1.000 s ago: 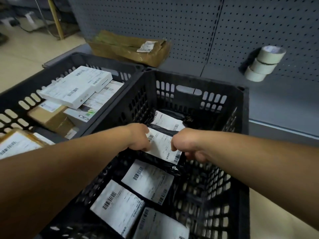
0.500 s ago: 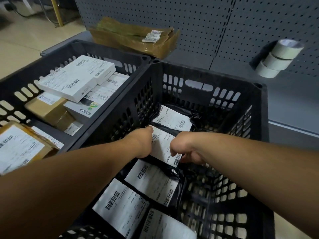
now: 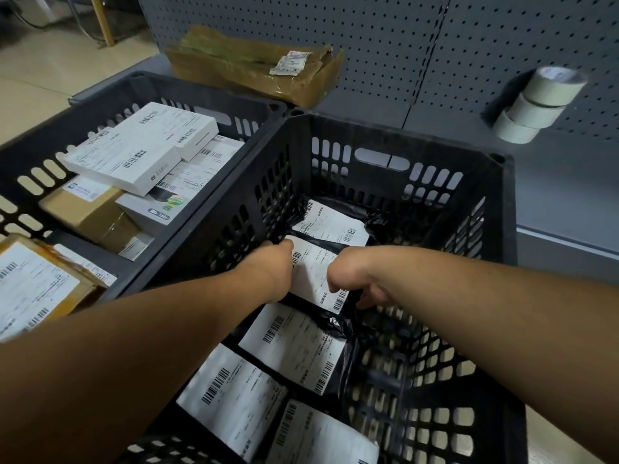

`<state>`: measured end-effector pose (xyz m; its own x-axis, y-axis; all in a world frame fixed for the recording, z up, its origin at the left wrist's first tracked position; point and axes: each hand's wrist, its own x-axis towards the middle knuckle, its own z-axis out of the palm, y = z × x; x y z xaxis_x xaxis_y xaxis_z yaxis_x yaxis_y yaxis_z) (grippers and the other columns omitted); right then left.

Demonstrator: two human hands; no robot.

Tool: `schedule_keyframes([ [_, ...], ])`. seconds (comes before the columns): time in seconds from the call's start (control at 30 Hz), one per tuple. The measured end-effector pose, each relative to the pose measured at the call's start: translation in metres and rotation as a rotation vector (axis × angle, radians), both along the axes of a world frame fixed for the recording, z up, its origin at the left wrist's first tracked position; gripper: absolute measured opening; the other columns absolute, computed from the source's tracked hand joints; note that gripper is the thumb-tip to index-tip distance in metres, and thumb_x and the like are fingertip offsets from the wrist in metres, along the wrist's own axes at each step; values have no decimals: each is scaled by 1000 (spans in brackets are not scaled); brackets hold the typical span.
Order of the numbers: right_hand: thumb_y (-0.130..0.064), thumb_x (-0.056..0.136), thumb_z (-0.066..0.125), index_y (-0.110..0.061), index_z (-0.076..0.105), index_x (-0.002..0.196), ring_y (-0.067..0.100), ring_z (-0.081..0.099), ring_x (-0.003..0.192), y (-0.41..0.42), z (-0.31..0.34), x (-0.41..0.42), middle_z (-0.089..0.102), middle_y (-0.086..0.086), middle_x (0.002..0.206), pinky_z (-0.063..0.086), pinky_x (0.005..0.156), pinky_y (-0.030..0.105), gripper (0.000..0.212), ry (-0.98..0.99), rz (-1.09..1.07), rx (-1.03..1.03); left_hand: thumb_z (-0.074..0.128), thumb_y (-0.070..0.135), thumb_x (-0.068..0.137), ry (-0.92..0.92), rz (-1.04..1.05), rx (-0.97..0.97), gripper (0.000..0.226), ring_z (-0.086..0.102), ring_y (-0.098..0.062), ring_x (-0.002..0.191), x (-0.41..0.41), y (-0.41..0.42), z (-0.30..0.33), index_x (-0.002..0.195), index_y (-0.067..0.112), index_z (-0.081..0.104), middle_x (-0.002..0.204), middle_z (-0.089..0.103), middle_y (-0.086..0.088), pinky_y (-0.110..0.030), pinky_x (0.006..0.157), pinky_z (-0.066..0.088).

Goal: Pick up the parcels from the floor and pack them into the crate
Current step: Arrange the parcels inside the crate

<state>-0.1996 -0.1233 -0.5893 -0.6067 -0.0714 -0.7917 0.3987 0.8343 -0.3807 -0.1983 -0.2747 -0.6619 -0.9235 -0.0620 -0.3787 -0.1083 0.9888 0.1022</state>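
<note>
A black slotted crate (image 3: 502, 202) stands in front of me with several black parcels bearing white barcode labels inside. Both my hands reach down into it. My left hand (image 3: 271, 272) grips the left edge of one black parcel (image 3: 318, 272), and my right hand (image 3: 355, 279) grips its right edge with curled fingers. The parcel lies low in the crate, between a parcel (image 3: 331, 226) at the far end and another parcel (image 3: 298, 346) nearer to me. Two more labelled parcels (image 3: 231, 396) lie at the near end.
A second black crate (image 3: 140, 92) on the left holds white boxes (image 3: 140, 149) and brown cartons (image 3: 87, 212). A flat cardboard box (image 3: 254, 68) lies behind it. Three tape rolls (image 3: 532, 105) hang on the grey pegboard wall (image 3: 368, 35). Beige floor shows at the far left.
Both hands have gone lower into the crate with the parcel. My view has moved closer and tilted down.
</note>
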Motion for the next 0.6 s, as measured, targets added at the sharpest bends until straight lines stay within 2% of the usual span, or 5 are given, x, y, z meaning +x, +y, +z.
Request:
schedule_keyframes([
  [0.1, -6, 99, 40, -2, 52, 115, 35, 63, 100, 3, 11, 0, 56, 20, 118, 56, 81, 39, 20, 135, 292, 141, 59, 15, 90, -80, -39, -85, 54, 60, -31, 114, 1, 2, 8, 141, 14, 41, 131, 53, -16, -34, 80, 48],
  [0.2, -6, 101, 33, -6, 52, 93, 27, 53, 79, 9, 34, 0, 50, 9, 80, 40, 56, 29, 20, 313, 569, 257, 59, 17, 89, -115, -84, -145, 51, 60, -31, 114, 1, 5, 18, 138, 14, 45, 130, 55, -13, -33, 76, 46],
  [0.3, -8, 103, 34, -3, 58, 118, 24, 48, 88, 24, 60, 3, 60, 15, 110, 31, 49, 22, 29, 405, 671, 279, 60, 23, 89, -112, -100, -168, 49, 60, -29, 114, 0, 13, 34, 136, 16, 50, 131, 57, -10, -33, 78, 48],
  [0.47, -5, 96, 38, -10, 22, 157, 25, 58, 94, 59, 83, -5, 51, 17, 139, 44, 61, 27, 63, 466, 343, 61, 72, 34, 87, -76, -38, 14, 52, 66, -26, 104, -8, 38, 67, 133, 15, 59, 120, 67, -6, -34, 87, 56],
  [0.6, -14, 97, 48, -29, 11, 161, 25, 59, 115, 89, 96, -8, 48, 15, 146, 51, 96, 39, 75, 571, 212, -32, 76, 34, 87, 34, 92, 253, 58, 66, -22, 100, -12, 64, 97, 139, 19, 56, 124, 65, -4, -34, 87, 57],
])
